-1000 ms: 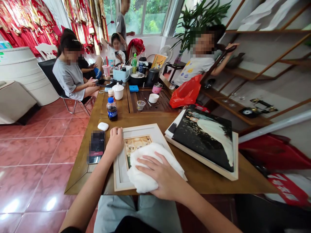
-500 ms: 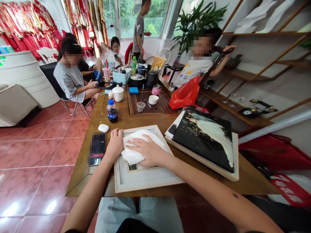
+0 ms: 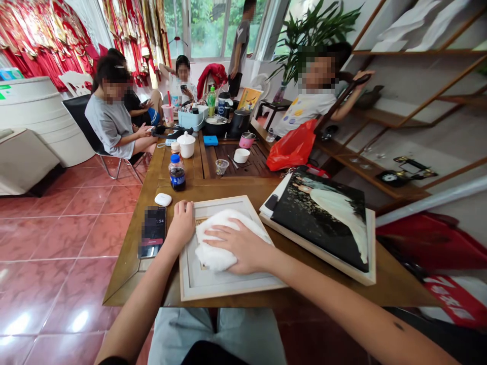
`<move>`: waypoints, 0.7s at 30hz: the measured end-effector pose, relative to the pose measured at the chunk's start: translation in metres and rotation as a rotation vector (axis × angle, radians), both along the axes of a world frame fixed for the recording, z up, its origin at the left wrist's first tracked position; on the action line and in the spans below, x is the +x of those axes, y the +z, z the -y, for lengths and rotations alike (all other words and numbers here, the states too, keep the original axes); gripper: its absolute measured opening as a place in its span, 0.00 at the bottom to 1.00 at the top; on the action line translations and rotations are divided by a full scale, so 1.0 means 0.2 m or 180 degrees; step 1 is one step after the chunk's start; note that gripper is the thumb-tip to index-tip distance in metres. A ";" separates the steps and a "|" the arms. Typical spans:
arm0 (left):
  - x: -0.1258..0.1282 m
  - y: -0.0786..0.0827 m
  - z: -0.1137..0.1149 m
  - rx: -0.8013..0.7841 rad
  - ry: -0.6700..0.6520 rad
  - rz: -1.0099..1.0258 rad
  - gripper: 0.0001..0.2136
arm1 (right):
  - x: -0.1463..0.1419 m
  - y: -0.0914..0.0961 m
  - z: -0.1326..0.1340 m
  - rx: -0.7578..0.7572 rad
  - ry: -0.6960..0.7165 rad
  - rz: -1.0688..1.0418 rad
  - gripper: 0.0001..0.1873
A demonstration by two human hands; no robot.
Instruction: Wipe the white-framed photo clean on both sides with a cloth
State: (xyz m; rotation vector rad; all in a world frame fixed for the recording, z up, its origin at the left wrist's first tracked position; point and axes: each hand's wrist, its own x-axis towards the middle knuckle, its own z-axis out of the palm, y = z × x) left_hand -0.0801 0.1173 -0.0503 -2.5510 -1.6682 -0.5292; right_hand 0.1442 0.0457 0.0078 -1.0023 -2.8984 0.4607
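A white picture frame (image 3: 224,281) lies flat on the wooden table (image 3: 327,284) in front of me. My left hand (image 3: 181,226) rests on its upper left corner, fingers curled over the edge, holding it down. My right hand (image 3: 239,245) lies flat with fingers spread on a white cloth (image 3: 216,253), pressing it onto the picture in the middle of the frame. The cloth hides most of the picture.
A phone (image 3: 152,231) and a white earbud case (image 3: 163,199) lie left of the frame. A large dark photo print (image 3: 323,215) on a wooden frame sits to the right. A cola bottle (image 3: 177,173), cups, a red bag (image 3: 291,147) and several seated people are beyond.
My right hand slid the cloth from the frame's lower right up to its top, then back slightly toward the middle. My left hand stayed on the corner.
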 end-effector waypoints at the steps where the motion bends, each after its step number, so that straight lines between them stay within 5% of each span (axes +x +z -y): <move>1: 0.00 0.00 0.00 -0.0012 -0.0003 -0.0032 0.23 | -0.01 0.00 -0.03 0.0054 -0.0119 0.0048 0.39; 6: 0.00 0.00 0.00 -0.0058 -0.0032 -0.0062 0.23 | -0.03 0.00 -0.06 0.0169 -0.0387 0.0116 0.42; 15: 0.00 0.00 0.00 -0.0176 0.0078 0.0179 0.23 | 0.04 -0.01 0.19 -0.0072 -0.0267 -0.0074 0.41; 21: 0.00 0.00 0.00 -0.0036 0.0029 0.0089 0.23 | 0.03 -0.01 0.04 0.0031 -0.0480 0.0039 0.42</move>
